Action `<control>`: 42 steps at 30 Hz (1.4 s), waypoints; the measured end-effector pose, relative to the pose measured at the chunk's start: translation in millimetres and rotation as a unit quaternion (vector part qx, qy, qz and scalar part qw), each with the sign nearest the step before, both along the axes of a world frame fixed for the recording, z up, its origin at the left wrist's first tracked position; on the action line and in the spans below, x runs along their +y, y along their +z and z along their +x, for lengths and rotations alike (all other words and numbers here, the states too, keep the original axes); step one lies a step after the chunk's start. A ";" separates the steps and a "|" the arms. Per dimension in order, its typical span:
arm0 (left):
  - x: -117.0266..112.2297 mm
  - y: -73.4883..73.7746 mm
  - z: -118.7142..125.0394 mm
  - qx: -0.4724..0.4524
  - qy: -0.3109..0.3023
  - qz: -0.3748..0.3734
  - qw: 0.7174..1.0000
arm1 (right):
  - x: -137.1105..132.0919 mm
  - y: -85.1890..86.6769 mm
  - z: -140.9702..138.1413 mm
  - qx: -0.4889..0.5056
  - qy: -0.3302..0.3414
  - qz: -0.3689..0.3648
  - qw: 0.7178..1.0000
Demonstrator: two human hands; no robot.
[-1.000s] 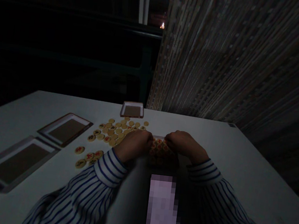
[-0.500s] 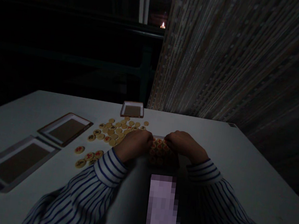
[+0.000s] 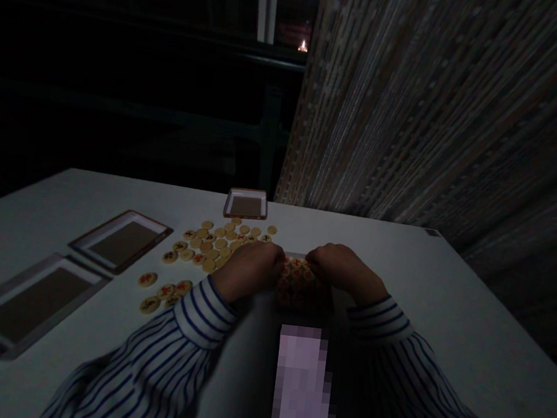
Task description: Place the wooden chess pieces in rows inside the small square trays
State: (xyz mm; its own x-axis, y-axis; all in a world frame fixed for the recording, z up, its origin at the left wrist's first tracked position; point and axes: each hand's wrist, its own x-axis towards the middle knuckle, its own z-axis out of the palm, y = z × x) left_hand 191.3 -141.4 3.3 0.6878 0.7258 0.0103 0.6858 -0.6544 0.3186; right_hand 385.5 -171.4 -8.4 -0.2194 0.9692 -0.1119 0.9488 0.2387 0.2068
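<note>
Both hands curled, knuckles up, over packed discs (image 3: 295, 277) in small box (image 3: 296, 257), mid table (image 3: 448, 309). At box's left edge: left hand (image 3: 252, 266). At right edge: right hand (image 3: 339, 266). Fingertips down on discs; pinching or just pressing, cannot tell, too dark. Just left: loose discs (image 3: 219, 239), scattered. Discs look light, rigid, smooth, probably slippery lying flat. Best grip by rim, thumb against finger.

You're at a pale table (image 3: 451, 323) in a really dim room. A streaky woven wall covering (image 3: 445, 107) fills your right side, it's near-black on the left, and one tiny warm light (image 3: 302, 46) glows far back.
</note>
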 end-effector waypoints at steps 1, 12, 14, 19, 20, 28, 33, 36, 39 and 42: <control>-0.3 0.2 0.0 0.000 0.001 0.001 1.000 | -0.3 -0.1 0.0 0.000 0.001 0.001 1.000; 0.2 -0.4 -0.1 0.005 0.007 -0.008 1.000 | -0.5 0.2 0.4 0.001 0.011 0.005 1.000; -0.1 0.1 -0.3 0.004 0.004 -0.009 1.000 | -0.4 -0.6 0.4 0.004 0.011 0.010 1.000; -0.6 0.3 -0.2 0.008 0.007 0.002 1.000 | -1.9 1.3 -0.1 0.009 0.004 0.010 1.000; -0.4 0.2 -0.1 0.006 0.008 0.003 1.000 | -2.3 2.9 -0.1 0.008 0.005 0.009 1.000; 2.0 4.7 -2.9 -0.018 0.018 -0.013 1.000 | -8.3 24.8 0.0 0.010 -0.006 0.014 1.000; 1.5 11.3 -6.2 -0.038 0.037 -0.004 0.999 | -18.5 44.1 -5.0 0.025 -0.017 0.051 0.998; 0.0 15.7 -8.4 -0.053 0.035 0.011 0.998 | -26.7 51.2 -9.0 0.044 -0.026 0.078 0.996; -2.0 20.2 -10.6 -0.067 0.030 0.029 0.997 | -37.4 49.6 -10.9 0.078 -0.041 0.092 0.992; -5.9 23.8 -11.9 -0.075 0.026 0.035 0.996 | -52.5 37.7 -8.0 0.110 -0.067 0.096 0.987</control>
State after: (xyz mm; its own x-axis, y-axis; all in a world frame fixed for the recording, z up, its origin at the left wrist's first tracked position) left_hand 179.4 -147.3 27.0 0.6361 0.7543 0.1625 0.6672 -0.6435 0.3751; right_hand 377.4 -223.9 29.3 -0.0856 0.9899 0.1129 0.9963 0.0838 0.0205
